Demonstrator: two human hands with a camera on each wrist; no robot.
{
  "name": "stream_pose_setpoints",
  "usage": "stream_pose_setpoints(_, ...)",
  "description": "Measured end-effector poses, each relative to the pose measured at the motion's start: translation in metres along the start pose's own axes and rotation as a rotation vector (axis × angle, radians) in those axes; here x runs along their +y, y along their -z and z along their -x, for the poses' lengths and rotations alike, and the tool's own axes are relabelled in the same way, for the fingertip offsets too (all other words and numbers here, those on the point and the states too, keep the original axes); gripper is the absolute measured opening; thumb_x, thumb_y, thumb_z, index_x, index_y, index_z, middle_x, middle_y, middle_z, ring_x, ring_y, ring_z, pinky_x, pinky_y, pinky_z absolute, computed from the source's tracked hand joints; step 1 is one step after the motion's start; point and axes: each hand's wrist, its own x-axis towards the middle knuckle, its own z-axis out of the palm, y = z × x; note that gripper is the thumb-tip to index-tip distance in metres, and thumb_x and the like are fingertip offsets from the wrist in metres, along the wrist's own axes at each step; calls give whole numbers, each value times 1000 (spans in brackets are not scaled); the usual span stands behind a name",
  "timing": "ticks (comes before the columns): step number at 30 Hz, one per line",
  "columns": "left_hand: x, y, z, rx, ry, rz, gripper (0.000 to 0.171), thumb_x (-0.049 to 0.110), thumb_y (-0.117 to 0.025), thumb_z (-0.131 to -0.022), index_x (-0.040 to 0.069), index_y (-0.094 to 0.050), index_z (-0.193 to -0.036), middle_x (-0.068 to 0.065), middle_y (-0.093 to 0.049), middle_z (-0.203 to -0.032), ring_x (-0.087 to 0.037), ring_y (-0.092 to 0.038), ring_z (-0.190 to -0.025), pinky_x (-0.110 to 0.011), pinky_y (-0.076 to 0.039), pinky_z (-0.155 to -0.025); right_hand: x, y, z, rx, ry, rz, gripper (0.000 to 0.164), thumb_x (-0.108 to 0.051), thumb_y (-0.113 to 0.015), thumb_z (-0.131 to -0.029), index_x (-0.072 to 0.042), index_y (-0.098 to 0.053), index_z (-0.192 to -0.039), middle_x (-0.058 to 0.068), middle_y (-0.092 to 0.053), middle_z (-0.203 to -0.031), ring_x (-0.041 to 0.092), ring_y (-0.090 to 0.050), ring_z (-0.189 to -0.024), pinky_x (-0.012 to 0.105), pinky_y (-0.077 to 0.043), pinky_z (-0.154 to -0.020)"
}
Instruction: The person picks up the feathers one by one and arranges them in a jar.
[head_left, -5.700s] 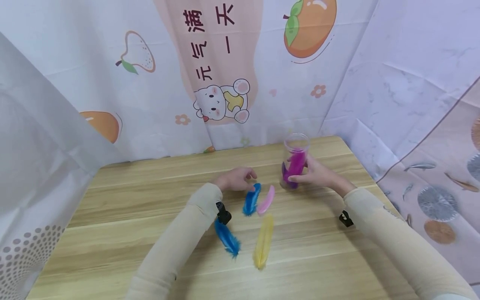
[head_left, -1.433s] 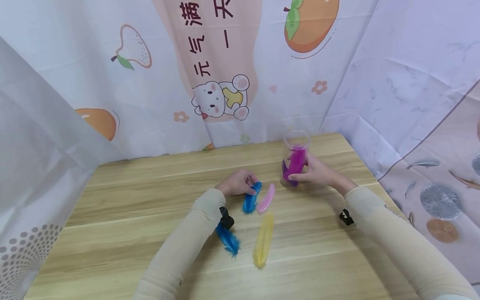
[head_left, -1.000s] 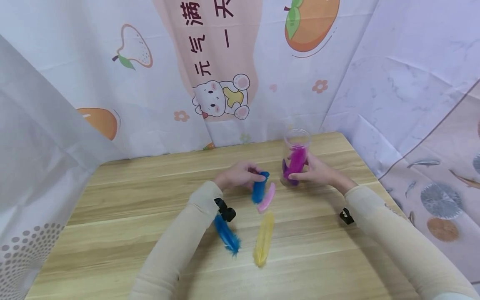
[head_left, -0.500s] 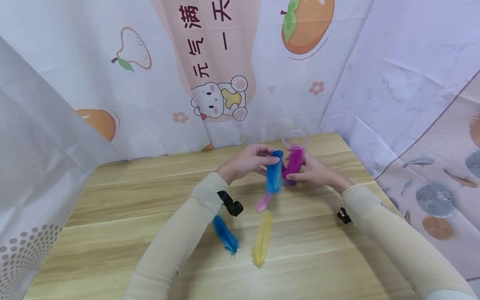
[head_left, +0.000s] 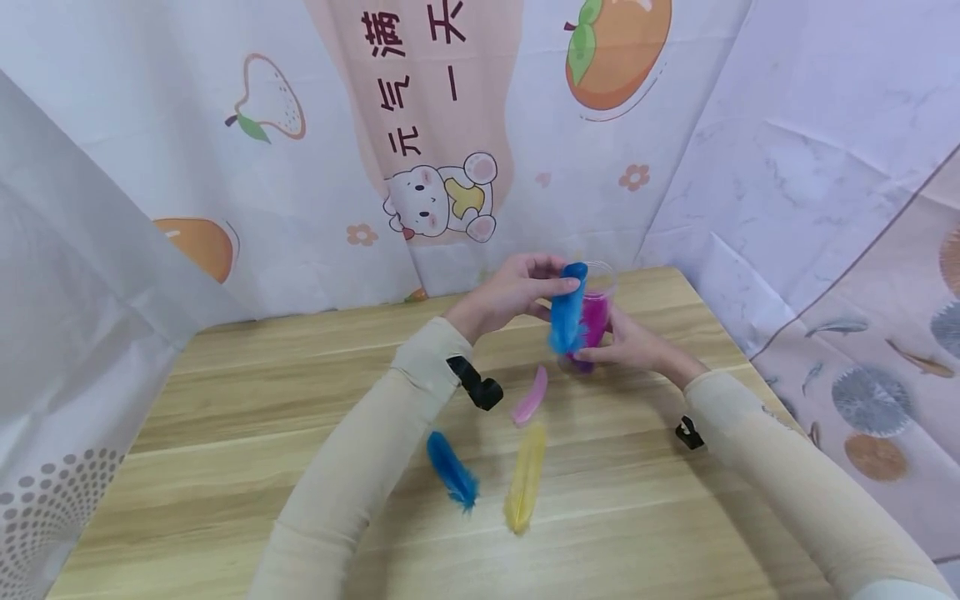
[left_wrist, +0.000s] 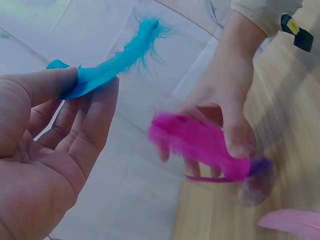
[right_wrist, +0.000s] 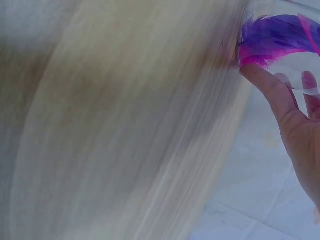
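Observation:
My left hand (head_left: 516,290) pinches a blue feather (head_left: 567,312) between thumb and fingers, close in front of the clear cup's rim (head_left: 602,268). In the left wrist view the blue feather (left_wrist: 112,65) bends upward from the fingertips, its fluffy end away from the hand. My right hand (head_left: 636,340) grips the upright transparent cup from its right side. Inside the cup are a magenta feather (left_wrist: 200,142) and a purple feather (right_wrist: 285,32). In the head view the held feather hides part of the cup.
On the wooden table (head_left: 300,392) lie a pink feather (head_left: 530,397), a yellow feather (head_left: 527,479) and another blue feather (head_left: 452,471), all nearer my body than the cup. A printed curtain (head_left: 315,192) hangs behind the table, with more curtain on both sides.
My left hand has picked up the blue feather beside the pink one and carried it up and right to the cup. My right hand keeps its grip on the cup.

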Motion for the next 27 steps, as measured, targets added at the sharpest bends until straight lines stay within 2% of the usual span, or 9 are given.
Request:
stream_pose_setpoints(6,7,-4,-7,-3,-20,10,22,13,-65,-100,2,-62,-120,-13,-66,-117,-27,-66,-103,-44,-60,-84,0,1,2,1,-26,-22,89,-10,-81,-88,-7,-22,-154,19,-47,-146,40,-45,-135,61,-26,-117)
stream_pose_setpoints(17,15,-4,-15,49,-58,38,21,17,-66,-100,4,-64,-117,-12,-66,-116,-28,-67,-102,-41,-60,-85,2,1,1,12,-13,-3,85,-9,-81,-88,-3,-25,-151,20,-50,-142,40,-46,-134,61,-27,-116)
stream_pose_setpoints(23,18,-6,-18,56,-54,26,22,17,-67,-100,4,-64,-118,-12,-66,-115,-28,-67,-100,-41,-60,-85,1,2,2,10,-27,-6,90,-10,-81,-88,-5,-21,-154,19,-49,-144,39,-45,-135,61,-28,-116)
stream_pose_setpoints(27,21,-8,-19,71,-42,34,21,15,-67,-100,4,-64,-117,-11,-66,-113,-27,-68,-98,-40,-60,-85,2,2,1,3,-2,-3,88,-9,-82,-87,-5,-22,-152,18,-50,-142,38,-48,-133,59,-30,-115)
